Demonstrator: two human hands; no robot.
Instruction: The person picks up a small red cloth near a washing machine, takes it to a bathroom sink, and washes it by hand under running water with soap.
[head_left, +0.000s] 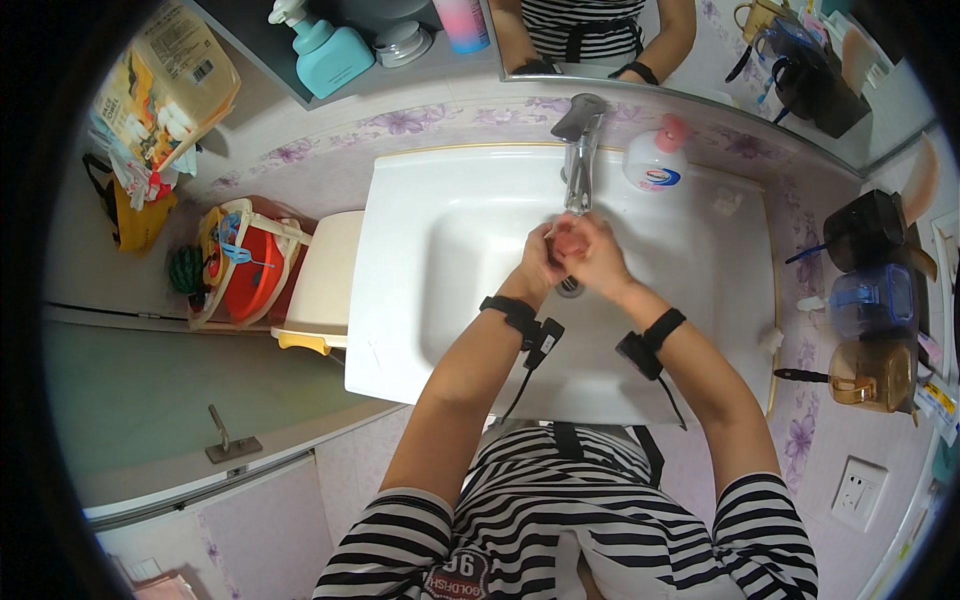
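Both hands meet below the spout of a chrome faucet, over the white sink basin. My left hand is cupped, palm turned up, at the left. Against it from the right lies my right hand, its fingers curled in and partly blurred. Reddish skin or something pink shows between the palms; whether they hold anything cannot be told. Just beneath the hands is the metal drain. A white pump bottle with a pink top stands behind the basin, right of the faucet. Black straps with small devices circle both wrists.
A shelf with a teal pump bottle and a mirror border the back. Wall-hung cups line the right. On the left are a cream bin, a toy basket and a glass door.
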